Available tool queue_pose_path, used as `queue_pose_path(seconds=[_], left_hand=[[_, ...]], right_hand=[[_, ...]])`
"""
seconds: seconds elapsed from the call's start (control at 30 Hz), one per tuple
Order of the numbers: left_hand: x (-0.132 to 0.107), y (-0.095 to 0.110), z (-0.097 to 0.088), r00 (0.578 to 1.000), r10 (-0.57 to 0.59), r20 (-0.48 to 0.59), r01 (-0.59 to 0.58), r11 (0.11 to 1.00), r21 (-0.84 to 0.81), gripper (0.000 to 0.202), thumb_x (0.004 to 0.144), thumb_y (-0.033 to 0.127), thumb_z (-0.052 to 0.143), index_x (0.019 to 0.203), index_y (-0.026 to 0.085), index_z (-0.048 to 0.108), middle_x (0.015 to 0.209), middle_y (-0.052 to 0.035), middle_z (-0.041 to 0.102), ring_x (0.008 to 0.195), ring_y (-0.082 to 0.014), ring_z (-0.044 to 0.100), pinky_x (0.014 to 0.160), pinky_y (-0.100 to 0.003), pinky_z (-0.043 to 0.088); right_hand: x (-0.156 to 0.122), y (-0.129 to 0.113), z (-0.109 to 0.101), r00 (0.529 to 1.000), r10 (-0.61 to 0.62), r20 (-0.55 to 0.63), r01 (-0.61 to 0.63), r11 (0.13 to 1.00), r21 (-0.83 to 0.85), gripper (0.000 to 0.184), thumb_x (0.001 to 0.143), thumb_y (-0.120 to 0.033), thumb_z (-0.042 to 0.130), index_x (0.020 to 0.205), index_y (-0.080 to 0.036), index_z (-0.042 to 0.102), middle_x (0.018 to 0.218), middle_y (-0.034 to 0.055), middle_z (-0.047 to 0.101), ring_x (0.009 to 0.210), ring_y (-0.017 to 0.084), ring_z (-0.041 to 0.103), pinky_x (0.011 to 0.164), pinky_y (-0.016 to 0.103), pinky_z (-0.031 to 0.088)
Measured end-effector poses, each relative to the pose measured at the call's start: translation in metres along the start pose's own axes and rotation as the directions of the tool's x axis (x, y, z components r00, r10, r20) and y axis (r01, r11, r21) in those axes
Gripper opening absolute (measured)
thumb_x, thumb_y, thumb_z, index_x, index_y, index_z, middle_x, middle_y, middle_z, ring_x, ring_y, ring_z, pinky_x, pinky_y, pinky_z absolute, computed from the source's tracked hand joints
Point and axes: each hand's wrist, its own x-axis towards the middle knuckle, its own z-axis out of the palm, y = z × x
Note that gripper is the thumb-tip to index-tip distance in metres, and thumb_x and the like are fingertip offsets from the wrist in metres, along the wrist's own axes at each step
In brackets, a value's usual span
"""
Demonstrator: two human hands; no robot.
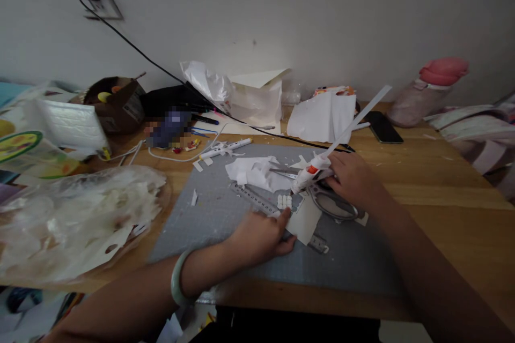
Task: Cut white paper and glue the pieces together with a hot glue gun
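My right hand (354,178) is closed round a white hot glue gun (308,177), with a long translucent glue stick (362,118) rising from its back. The gun's nozzle points down, close to a small white bumpy piece (285,202) on the grey cutting mat (189,225). My left hand (261,236) has its index fingertip at the near edge of that piece; the thumb is apart from it, beside a white card (306,220). A metal ruler (257,199) runs partly beneath the hand and card. Scissors (333,204) lie under the gun and right hand.
Crumpled white paper (257,172) and scraps lie on the mat. A black cable (161,68) crosses from the wall socket (98,0) to the table. Plastic bags (80,220) cover the left side. A phone (384,127) and pink-lidded bottle (426,94) are at the right.
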Motion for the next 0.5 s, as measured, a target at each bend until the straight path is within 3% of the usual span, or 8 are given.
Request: queue_pose_path(seconds=[0.5], left_hand=[[0.0001,0.0007,-0.0009,1.0,0.005,0.025,-0.005,1.0,-0.007,0.058,0.087,0.045,0.044,0.131,0.007,0.044,0.073,-0.012,0.072,0.066,-0.0274,0.069,0.057,-0.034,0.052]], right_hand=[[-0.0007,-0.0013,0.0005,1.0,0.018,0.022,-0.019,0.999,0.042,0.015,0.079,-0.021,0.055,0.092,-0.015,0.06,0.091,0.0143,0.067,0.086,0.028,0.061,0.074,0.039,0.047]])
